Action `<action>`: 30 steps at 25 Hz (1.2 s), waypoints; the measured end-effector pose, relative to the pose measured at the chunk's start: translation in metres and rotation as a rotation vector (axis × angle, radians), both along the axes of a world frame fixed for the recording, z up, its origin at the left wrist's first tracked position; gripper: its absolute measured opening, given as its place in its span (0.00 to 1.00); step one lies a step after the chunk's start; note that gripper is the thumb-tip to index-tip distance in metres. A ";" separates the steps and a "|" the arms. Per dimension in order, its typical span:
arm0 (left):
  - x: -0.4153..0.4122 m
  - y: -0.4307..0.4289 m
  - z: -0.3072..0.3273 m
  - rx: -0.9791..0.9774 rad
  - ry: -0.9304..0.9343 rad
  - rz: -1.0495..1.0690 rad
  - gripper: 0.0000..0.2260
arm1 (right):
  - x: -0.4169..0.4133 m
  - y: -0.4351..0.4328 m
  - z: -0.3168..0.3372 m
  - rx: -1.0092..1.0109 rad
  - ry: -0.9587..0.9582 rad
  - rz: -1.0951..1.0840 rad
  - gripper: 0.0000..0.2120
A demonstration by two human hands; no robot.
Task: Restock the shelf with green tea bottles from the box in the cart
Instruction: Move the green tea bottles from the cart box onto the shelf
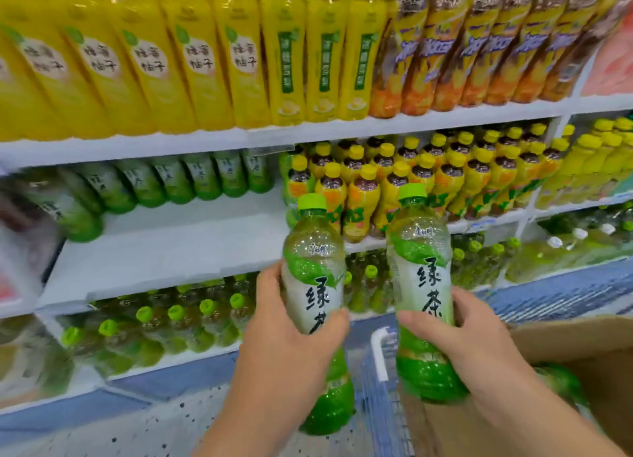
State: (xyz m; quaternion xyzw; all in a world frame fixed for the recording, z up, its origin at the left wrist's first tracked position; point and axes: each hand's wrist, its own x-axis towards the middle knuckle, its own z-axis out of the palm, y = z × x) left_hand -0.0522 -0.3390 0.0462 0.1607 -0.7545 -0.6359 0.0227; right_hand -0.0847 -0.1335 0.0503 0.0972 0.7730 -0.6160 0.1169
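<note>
My left hand [287,340] grips one green tea bottle [313,268] with a green cap, held upright in front of the shelving. My right hand [469,340] grips a second green tea bottle [419,261] just to the right of the first. Both bottles are level with the white middle shelf [164,247], which has a wide bare stretch at its front. A row of green tea bottles [191,179] stands at the back of that shelf. The cardboard box [582,350] sits at the lower right, with another green bottle [561,381] showing inside it.
Yellow-capped orange-label bottles [428,179] fill the middle shelf to the right of the gap. Yellow drink bottles [205,63] line the top shelf. Green-capped bottles [154,330] fill the lower shelf. The cart's white and blue rim [380,354] lies between my hands.
</note>
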 end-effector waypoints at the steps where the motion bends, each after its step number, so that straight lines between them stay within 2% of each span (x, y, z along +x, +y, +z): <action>1: 0.002 -0.026 -0.003 -0.008 0.004 0.025 0.29 | -0.002 -0.022 -0.003 0.012 0.003 0.020 0.20; 5: 0.007 -0.118 -0.020 -0.073 0.011 0.109 0.35 | -0.016 -0.109 -0.022 0.017 0.005 0.116 0.17; 9: -0.003 -0.184 -0.046 -0.092 0.012 0.224 0.35 | -0.046 -0.185 -0.053 0.017 -0.024 0.213 0.12; 15: -0.034 -0.262 -0.072 -0.185 -0.040 0.280 0.28 | -0.093 -0.279 -0.087 -0.002 0.020 0.367 0.17; 19: -0.061 -0.314 -0.080 -0.294 -0.049 0.324 0.23 | -0.125 -0.327 -0.105 0.058 0.066 0.438 0.19; 24: -0.101 -0.370 -0.103 -0.382 0.084 0.345 0.24 | -0.174 -0.386 -0.132 0.117 0.187 0.476 0.22; 30: -0.138 -0.404 -0.147 -0.305 0.187 0.312 0.28 | -0.201 -0.431 -0.164 0.110 0.255 0.448 0.26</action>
